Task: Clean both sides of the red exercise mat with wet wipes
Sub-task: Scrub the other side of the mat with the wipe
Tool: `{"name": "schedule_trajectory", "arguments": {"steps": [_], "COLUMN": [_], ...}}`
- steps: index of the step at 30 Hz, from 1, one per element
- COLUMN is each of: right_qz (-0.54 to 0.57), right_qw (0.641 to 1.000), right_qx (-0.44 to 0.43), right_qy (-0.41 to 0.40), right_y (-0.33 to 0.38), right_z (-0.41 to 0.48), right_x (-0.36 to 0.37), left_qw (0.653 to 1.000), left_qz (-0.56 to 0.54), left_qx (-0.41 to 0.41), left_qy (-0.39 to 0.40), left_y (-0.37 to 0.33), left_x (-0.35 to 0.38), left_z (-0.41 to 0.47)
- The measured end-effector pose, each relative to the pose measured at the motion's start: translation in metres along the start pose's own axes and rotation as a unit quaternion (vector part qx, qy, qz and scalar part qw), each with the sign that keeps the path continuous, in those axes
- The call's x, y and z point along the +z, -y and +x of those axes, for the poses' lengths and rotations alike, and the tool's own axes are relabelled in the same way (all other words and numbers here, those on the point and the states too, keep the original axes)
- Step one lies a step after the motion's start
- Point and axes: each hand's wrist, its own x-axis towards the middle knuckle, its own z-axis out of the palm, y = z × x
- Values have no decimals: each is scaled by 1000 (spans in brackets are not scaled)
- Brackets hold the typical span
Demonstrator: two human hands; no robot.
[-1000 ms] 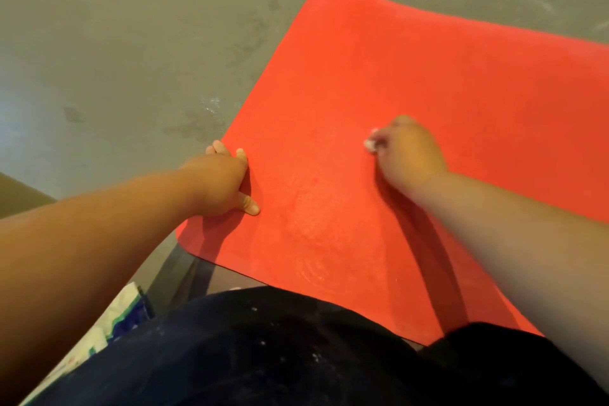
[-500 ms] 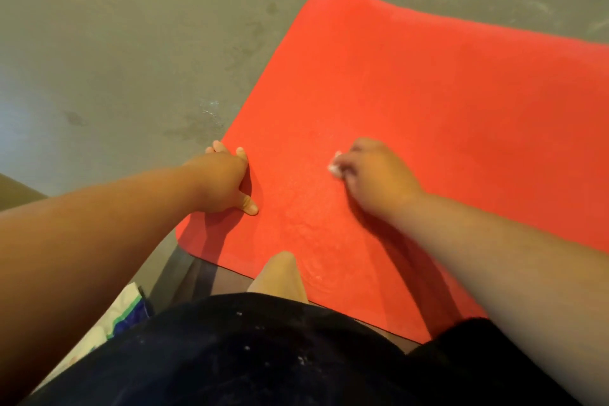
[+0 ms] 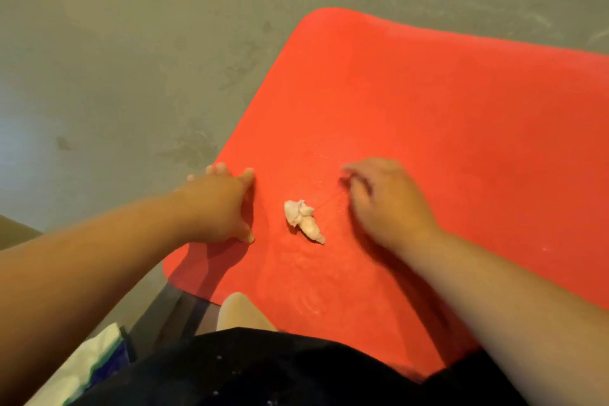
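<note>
The red exercise mat point(image 3: 428, 128) lies flat on a grey concrete floor and runs off the right edge of the view. A crumpled white wet wipe point(image 3: 303, 216) lies loose on the mat near its left end, between my two hands. My left hand point(image 3: 227, 204) presses on the mat's left edge, fingers spread, some over the edge onto the floor. My right hand point(image 3: 385, 201) hovers just right of the wipe, blurred, fingers loosely curled and holding nothing.
The grey concrete floor point(image 3: 115, 59) surrounds the mat to the left and beyond. A white, green and blue wipes pack point(image 3: 89, 369) lies on the floor at the lower left. My knee point(image 3: 240, 311) and dark shorts point(image 3: 263, 369) rest at the mat's near edge.
My right hand let go of the wipe, which now lies on the mat, and drew off to the right. My left hand stayed at the mat's edge.
</note>
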Motion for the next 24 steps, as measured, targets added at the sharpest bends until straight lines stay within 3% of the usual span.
{"name": "schedule_trajectory", "arguments": {"steps": [2,4,7,9,13,14,17,19,20,24], "right_qz": [-78,-140,-156,-154,-158,-158,-159,-162,-164,-168], "right_qw": [992,978,972,973,971,971,971,970,970,969], "right_qx": [91,147,170,170,176,174,172,173,171,174], "right_qy": [-49,-42,-36,-40,-44,-46,-49,-56,-56,-50], "right_y": [-48,-72,-78,-78,-82,-82,-81,-81,-80,-80], "right_z": [13,14,11,13,14,14,14,14,15,15], "right_x": [-17,-26,-21,-19,-17,-16,-16,-16,-16,-16], "left_qw": [985,951,915,926,927,926,913,912,917,932], "left_qz": [-60,-100,-39,-23,-109,-111,-137,-122,-103,-93], "left_qx": [123,251,353,305,102,113,297,343,325,110], "left_qy": [-107,-148,-191,-220,-345,-342,-243,-189,-208,-333], "left_y": [-20,-43,-56,-42,-25,-36,-86,-87,-81,-48], "left_x": [0,0,7,4,-15,-11,4,-3,-13,-39], "left_z": [-2,-6,4,29,74,74,43,49,64,121]}}
